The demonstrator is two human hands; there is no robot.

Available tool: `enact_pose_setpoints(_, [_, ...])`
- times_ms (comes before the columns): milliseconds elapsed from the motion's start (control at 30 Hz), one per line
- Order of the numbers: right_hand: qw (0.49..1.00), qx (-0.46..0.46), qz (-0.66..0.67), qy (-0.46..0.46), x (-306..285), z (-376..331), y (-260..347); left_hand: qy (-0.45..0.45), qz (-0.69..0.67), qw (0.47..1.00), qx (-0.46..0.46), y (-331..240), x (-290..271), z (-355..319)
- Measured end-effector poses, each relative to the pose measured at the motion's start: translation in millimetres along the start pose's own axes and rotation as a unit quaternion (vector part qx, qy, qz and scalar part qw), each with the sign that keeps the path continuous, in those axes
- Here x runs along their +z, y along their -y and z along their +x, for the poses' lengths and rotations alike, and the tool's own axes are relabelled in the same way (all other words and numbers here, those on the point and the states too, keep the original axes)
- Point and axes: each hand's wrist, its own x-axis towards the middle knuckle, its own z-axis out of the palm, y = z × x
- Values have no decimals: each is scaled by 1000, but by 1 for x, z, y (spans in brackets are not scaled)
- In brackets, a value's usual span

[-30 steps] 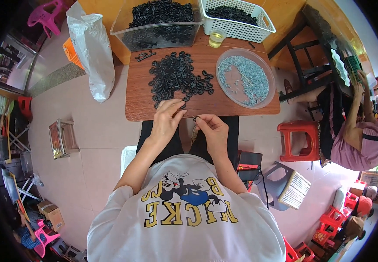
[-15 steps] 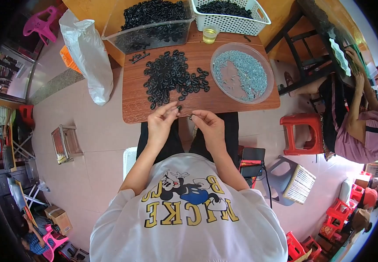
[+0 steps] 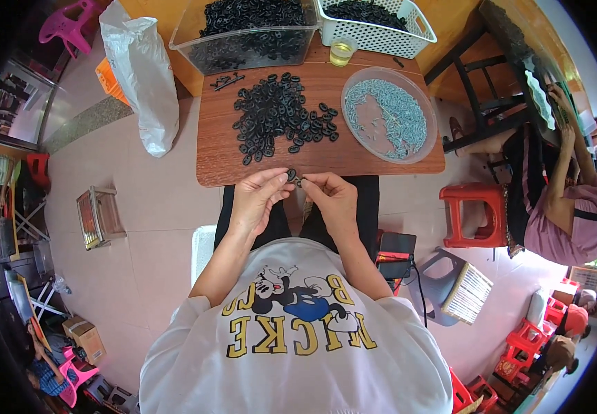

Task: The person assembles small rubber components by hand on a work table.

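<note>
Just off the table's near edge my two hands meet in front of my lap. Between the thumb and fingers of my left hand is a black oval piece that looks like those in the pile. My right hand is pinched closed close beside it, with a tiny dark thing at its fingertips, too small to name. Beyond the hands lies a heap of black oval pieces with small holes. To its right, a round clear tub holds many silvery screws.
At the back of the brown table stand a clear bin and a white perforated basket, both full of black pieces. A small cup of yellow liquid sits before them. A red stool and a seated person are at right.
My left hand has turned and come closer to my right, so the oval piece now sits by the right fingertips. The view has shifted slightly.
</note>
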Motion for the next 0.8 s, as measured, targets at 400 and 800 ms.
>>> enact_pose_setpoints(400, [1000, 17, 5, 10, 2, -4, -1, 22, -28, 999, -10, 2, 0, -3])
enact_pose_setpoints(800, [1000, 13, 13, 3, 1, -6, 0, -26, 87, 993, 70, 5, 8, -7])
